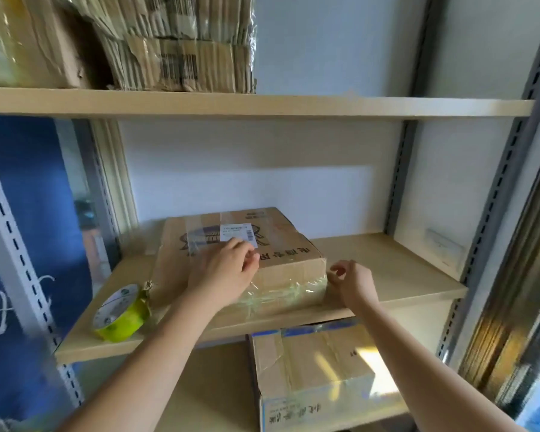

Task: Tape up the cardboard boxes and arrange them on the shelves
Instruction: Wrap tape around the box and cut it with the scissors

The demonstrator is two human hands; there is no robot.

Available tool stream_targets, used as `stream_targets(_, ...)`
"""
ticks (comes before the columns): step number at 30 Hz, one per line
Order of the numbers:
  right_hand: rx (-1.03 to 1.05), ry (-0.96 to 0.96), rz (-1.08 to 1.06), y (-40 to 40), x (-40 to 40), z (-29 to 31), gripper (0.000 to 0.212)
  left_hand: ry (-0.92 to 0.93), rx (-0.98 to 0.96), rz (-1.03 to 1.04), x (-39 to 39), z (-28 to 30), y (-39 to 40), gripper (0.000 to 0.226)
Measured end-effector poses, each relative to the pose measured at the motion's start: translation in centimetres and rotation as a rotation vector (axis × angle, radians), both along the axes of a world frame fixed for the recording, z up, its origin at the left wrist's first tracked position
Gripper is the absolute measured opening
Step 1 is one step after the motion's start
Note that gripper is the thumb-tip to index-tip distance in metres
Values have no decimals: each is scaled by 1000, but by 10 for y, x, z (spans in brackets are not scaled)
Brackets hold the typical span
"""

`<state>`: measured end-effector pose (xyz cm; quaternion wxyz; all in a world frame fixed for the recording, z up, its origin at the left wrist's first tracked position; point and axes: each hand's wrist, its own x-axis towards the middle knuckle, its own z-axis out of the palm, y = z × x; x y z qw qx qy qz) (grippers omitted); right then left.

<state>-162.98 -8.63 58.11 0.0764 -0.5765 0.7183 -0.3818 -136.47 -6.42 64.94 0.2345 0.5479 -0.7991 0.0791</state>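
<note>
Pale wooden shelves (pixel 262 102) on slotted grey uprights (pixel 493 194) front a white wall (pixel 262 169).

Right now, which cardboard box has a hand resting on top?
The box on the middle shelf, under the left hand; the lower box is untouched.

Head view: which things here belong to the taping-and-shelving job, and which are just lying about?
Job:
- cardboard box on middle shelf, left hand resting on it
- tape roll
- lower box
- right hand

Lying about:
- flattened cardboard bundle
- blue poster
</note>
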Motion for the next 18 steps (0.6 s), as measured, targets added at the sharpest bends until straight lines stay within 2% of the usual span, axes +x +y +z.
stream_targets(2, 85, 65, 25, -2, -2, -4, 16, -60, -57, 64, -1, -9, -1, 41)
stream_targets(6, 173, 222, 33, -7, 9, 15, 7, -57, -78, 84, -6, -8, 0, 43)
stream_targets(8, 272, 261, 37, -11, 17, 26, 17, -60, -59, 93, -9, -7, -1, 45)
stream_targets(10, 330, 270, 28, -13, 18, 32, 21, -41, -17, 89, -12, -7, -3, 46)
stream_targets(12, 360, 315, -13, -13, 16, 38, 14, -11, 40, 69, -14, -6, -7, 48)
stream_targets(15, 414, 334, -82, -4, 9, 47, 27, 46, 116, 25, -16, 1, -6, 45)
stream_targets(18, 484, 302, -183, 15, -6, 63, 10, 157, 233, -65, -15, 16, 8, 44)
